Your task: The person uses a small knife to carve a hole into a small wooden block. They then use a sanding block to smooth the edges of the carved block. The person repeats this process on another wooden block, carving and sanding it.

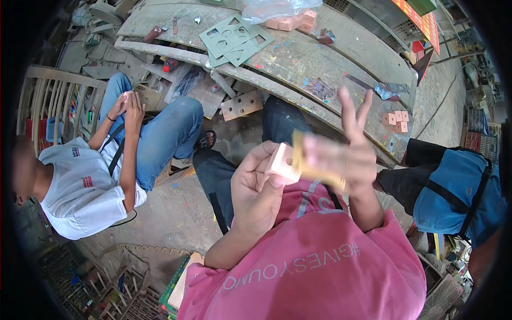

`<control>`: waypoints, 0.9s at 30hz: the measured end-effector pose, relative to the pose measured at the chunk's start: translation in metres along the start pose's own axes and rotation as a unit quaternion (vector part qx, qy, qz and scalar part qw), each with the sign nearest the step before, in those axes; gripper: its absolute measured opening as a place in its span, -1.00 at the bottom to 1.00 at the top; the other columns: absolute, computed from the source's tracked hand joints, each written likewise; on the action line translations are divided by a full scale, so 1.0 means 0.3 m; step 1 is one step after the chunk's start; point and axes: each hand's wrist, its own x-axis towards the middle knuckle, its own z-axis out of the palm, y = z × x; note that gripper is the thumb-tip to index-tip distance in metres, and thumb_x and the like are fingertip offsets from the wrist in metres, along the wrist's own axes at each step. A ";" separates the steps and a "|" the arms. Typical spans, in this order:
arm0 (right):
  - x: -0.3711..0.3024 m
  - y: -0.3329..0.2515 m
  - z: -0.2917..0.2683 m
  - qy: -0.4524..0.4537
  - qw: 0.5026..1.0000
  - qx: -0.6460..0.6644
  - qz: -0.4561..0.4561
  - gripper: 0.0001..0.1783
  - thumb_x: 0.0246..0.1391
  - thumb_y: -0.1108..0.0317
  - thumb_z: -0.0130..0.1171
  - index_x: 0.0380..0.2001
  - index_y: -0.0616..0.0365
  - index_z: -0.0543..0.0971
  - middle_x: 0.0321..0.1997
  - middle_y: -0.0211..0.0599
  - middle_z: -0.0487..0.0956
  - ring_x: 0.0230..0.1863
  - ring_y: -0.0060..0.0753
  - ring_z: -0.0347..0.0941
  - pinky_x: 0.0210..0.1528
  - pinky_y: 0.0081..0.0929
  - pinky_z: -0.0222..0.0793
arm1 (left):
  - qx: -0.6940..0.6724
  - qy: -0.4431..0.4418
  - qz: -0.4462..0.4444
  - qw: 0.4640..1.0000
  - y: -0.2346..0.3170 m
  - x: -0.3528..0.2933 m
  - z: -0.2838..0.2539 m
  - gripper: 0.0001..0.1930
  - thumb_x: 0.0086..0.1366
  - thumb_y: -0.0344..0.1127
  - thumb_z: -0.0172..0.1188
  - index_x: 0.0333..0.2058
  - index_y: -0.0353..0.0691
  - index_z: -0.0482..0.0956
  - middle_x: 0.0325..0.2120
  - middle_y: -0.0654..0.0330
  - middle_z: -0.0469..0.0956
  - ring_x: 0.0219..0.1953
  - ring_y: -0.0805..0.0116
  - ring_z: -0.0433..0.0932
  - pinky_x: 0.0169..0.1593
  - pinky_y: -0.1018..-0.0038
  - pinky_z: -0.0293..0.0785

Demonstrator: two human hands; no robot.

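Note:
My left hand [250, 194] grips a small pale wooden block [282, 166] between thumb and fingers, in front of my chest. A dark round hole shows in one face of the block. My right hand [349, 160] is smeared by motion just to the right of it. Two of its fingers stick up, while the others pinch a yellowish strip [322, 180] that looks like sandpaper. The strip's left end lies against the block's right side, or very near it.
A worn workbench [298, 58] crosses ahead, bearing green template sheets [234, 40], a plastic bag [277, 8] and several small holed blocks [396, 120]. A seated co-worker [90, 181] handles a small piece at the left. Another person in blue [458, 186] is at the right.

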 end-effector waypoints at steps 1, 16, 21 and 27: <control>-0.005 -0.013 0.004 0.000 1.000 0.010 -0.024 -0.74 0.10 0.16 0.11 -0.22 -0.11 0.71 -0.13 -0.60 0.68 0.33 0.17 0.22 0.31 0.23 -0.97 | 0.003 0.007 -0.020 1.000 0.003 -0.001 -0.005 -0.49 0.26 -0.37 0.23 0.09 -0.47 0.26 -0.04 0.00 0.45 0.04 0.26 0.49 0.14 0.30 0.44; 0.012 0.033 -0.096 -0.127 0.991 -0.036 0.018 -0.74 0.11 0.20 0.09 -0.26 -0.02 0.71 -0.17 -0.38 0.69 0.34 0.32 0.14 0.33 0.35 -0.79 | 0.096 -0.036 0.003 0.995 0.049 -0.002 0.013 -0.40 0.20 -0.27 0.32 0.08 -0.52 0.28 -0.07 -0.05 0.51 -0.09 0.25 0.59 0.01 0.36 0.52; 0.011 0.031 -0.111 -0.073 0.996 -0.048 0.025 -0.77 0.05 0.12 0.15 -0.29 -0.14 0.71 -0.20 -0.46 0.70 0.32 0.34 0.17 0.31 0.44 -0.78 | 0.061 -0.067 -0.078 0.993 0.029 0.005 0.001 -0.41 0.24 -0.25 0.28 0.11 -0.52 0.29 -0.06 0.03 0.53 0.00 0.36 0.52 0.06 0.47 0.44; 0.046 0.030 -0.120 -0.173 0.983 0.000 -0.063 -0.88 -0.09 0.29 0.25 -0.46 -0.25 0.72 -0.25 -0.82 0.69 0.37 0.20 0.14 0.24 0.56 -0.82 | 0.040 -0.080 -0.128 0.988 0.046 0.021 -0.005 -0.38 0.28 -0.13 0.23 0.10 -0.55 0.27 -0.02 -0.07 0.48 0.02 0.25 0.53 0.07 0.36 0.48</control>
